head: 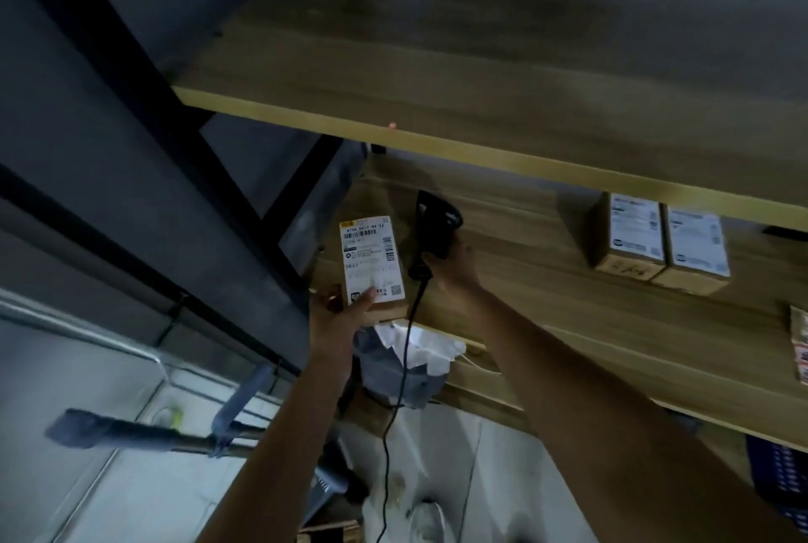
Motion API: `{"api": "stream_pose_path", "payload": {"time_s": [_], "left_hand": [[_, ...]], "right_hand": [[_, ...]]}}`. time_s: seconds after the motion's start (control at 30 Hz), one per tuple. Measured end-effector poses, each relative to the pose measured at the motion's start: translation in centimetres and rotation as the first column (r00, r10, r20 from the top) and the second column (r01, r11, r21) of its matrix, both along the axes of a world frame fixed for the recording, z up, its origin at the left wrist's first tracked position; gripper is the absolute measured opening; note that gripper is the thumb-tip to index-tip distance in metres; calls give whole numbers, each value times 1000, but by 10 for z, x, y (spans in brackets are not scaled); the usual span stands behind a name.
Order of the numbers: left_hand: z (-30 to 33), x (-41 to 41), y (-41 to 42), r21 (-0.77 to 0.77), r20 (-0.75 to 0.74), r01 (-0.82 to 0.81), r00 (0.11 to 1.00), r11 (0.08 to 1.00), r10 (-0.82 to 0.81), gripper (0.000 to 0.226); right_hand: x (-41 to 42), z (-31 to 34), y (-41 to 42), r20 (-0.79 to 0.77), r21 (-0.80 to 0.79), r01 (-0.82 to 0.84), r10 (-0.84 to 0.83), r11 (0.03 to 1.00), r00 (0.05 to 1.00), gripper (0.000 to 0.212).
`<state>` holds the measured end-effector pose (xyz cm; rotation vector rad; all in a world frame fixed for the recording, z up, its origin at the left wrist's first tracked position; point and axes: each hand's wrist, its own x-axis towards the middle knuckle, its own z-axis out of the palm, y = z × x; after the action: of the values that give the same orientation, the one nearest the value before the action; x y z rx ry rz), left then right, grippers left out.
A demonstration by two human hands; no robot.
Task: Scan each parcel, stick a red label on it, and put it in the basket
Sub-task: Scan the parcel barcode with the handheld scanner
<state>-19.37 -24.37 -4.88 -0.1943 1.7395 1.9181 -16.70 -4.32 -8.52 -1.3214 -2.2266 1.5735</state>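
At the centre of the frame I see my left hand (pixel 339 313) holding a small parcel (pixel 371 265) upright by its lower end, thumb across the bottom of its white shipping label (pixel 370 258), fingers (pixel 323 302) wrapped behind the box. Just right of it, my right hand (pixel 454 265) is closed round the grip of a black handheld barcode scanner (pixel 433 232), whose head rises above the knuckles beside the parcel's label. The scanner's black cable (pixel 404 350) drops from the grip toward the bottom of the frame. A small red dot of light (pixel 392 125) sits on the front edge of the upper wooden shelf (pixel 481 61), above both hands. The parcel is held over the left end of the lower wooden shelf (pixel 568 315). Toward the right of the frame two more labelled parcels (pixel 662 243) stand side by side on that lower shelf, touching each other. At the far right edge a further packet (pixel 800 346) shows only in part. Below the hands, crumpled white and grey bags (pixel 406 363) hang under the shelf edge. A black metal frame (pixel 144 75) crosses the upper left, and a blurred grey bar (pixel 131 437) lies across the lower left over a pale floor (pixel 87 499)
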Motion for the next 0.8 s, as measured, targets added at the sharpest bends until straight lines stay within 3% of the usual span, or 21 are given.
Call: {"api": "stream_pose_path", "payload": {"time_s": [0.13, 0.23, 0.33, 0.43, 0.63, 0.73, 0.8], "left_hand": [[-7, -9, -14, 22, -8, 15, 1000, 1000, -15, 89], [-11, -12, -16, 58, -20, 45, 999, 997, -44, 63], [-10, -13, -11, 62, -3, 36, 999, 997, -36, 60], [-7, -12, -3, 78, 21, 26, 999, 997, -28, 46], [7, -5, 24, 121, 10, 84, 996, 989, -86, 23], [9, 5, 40, 116, -24, 162, 987, 980, -160, 22], [7, 14, 52, 126, -10, 188, 982, 974, -189, 37]], "right_hand": [[-24, 1, -10, 93, 88, 138, -146, 987, 985, 75], [-30, 2, -12, 156, 150, 150, -173, 977, 972, 57], [-31, 3, -11, 104, -42, 254, -248, 966, 963, 31], [-26, 11, -9, 18, -270, 349, -358, 897, 933, 18], [7, 41, 3, -215, -512, 250, -404, 822, 889, 9], [44, 64, 11, -258, -435, 198, -332, 878, 907, 4], [74, 83, 13, -276, -316, 195, -286, 929, 918, 4]]}}
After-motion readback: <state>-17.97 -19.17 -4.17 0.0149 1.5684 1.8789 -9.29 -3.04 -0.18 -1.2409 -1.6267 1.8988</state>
